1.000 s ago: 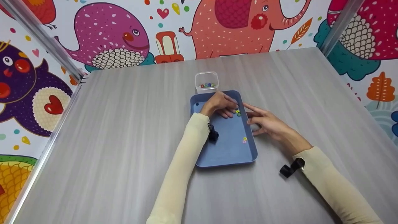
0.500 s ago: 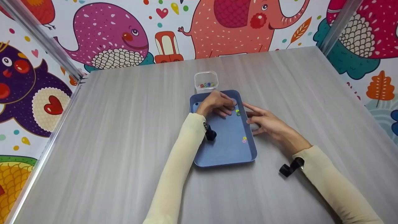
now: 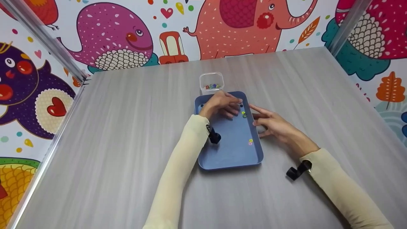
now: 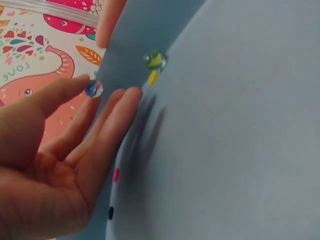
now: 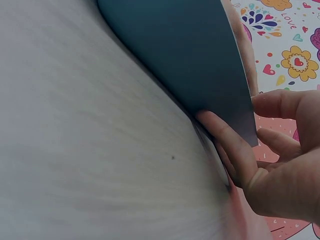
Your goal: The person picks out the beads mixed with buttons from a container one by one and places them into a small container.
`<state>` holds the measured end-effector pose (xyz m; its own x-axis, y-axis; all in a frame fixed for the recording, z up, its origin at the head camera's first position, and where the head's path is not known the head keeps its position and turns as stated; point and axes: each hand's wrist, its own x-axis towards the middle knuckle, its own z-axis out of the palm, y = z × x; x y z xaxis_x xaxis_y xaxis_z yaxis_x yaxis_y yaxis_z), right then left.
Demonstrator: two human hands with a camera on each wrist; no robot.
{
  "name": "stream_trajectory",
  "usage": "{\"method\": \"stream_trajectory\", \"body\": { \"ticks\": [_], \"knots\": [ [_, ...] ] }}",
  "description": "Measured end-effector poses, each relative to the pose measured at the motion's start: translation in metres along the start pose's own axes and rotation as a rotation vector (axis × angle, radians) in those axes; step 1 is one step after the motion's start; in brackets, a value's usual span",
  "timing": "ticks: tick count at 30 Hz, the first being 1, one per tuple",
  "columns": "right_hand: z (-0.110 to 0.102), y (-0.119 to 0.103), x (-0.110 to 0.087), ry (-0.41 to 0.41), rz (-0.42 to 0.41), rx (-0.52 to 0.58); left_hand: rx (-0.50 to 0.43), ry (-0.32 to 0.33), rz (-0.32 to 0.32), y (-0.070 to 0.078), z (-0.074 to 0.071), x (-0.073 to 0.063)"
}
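Observation:
My left hand (image 3: 221, 103) is over the far part of a blue tray (image 3: 230, 159). Its thumb and a finger pinch a clear glass marble (image 4: 94, 89) with a blue and reddish swirl, raised above the tray floor in the left wrist view. A green-and-yellow marble (image 4: 155, 60) lies by the tray's wall, beside a small yellow bead (image 4: 153, 78). Along the same edge lie a pink bead (image 4: 116, 175) and a black bead (image 4: 111, 213). My right hand (image 3: 276, 125) rests its spread fingers against the tray's outer right wall, fingertips at the rim and low on the side.
A clear plastic box (image 3: 211, 78) with several coloured marbles stands just behind the tray. Nearer the front, a yellow bead (image 3: 251, 140) and a pink bead (image 3: 250, 143) lie by the right wall. The grey table (image 3: 120, 143) meets patterned walls at back and sides.
My left hand has shifted slightly back and to the left, and its fingertips have risen from the tray floor with the marble. The right hand has stayed at the tray's side.

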<state>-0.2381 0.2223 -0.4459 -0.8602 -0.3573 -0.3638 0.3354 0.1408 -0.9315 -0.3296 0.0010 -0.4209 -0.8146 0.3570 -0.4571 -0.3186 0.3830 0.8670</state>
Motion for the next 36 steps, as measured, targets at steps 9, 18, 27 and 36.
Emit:
{"method": "stream_trajectory", "body": {
  "ticks": [9, 18, 27, 36],
  "knots": [
    [0.0, 0.002, 0.003, 0.007, 0.0, 0.002, -0.048, 0.042, 0.04, 0.002, 0.004, -0.005],
    [0.0, 0.002, 0.002, -0.018, -0.022, 0.018, -0.095, 0.086, 0.086, 0.004, 0.003, -0.009],
    [-0.001, 0.0, 0.0, -0.008, -0.01, 0.006, -0.124, 0.112, 0.126, 0.006, -0.001, -0.012],
    [0.0, 0.001, 0.002, 0.004, -0.011, -0.008, -0.169, 0.182, 0.219, 0.007, -0.009, -0.015]
  ]
}}
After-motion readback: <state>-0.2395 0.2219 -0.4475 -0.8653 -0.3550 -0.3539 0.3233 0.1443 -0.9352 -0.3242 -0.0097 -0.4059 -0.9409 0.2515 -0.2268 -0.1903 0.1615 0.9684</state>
